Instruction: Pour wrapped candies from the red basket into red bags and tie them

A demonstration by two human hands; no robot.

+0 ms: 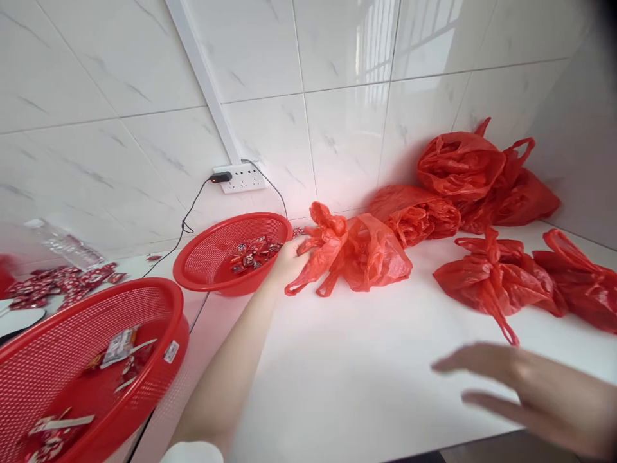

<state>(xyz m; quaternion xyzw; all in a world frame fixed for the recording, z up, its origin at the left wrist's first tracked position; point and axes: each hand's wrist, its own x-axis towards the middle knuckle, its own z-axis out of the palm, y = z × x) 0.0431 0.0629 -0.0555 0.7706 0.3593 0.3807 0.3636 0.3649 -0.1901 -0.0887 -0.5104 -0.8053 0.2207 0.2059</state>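
Observation:
My left hand [290,256] reaches to the back of the white table, its fingers at the knotted top of a red plastic bag [373,254]. The fingertips are partly hidden by the crumpled plastic, so how firmly they grip cannot be made out. Over the front right of the table, my right hand [530,379] hangs blurred, fingers apart, holding nothing. Beyond it lies a tied red bag [496,276] with its handles sticking up.
More red bags [460,164] are piled against the tiled wall. Two red baskets [180,321] [207,283] with small packets stand at left. Behind them are loose red packets [72,283], a clear plastic bottle [72,247] and a power strip [245,178] with a black cable.

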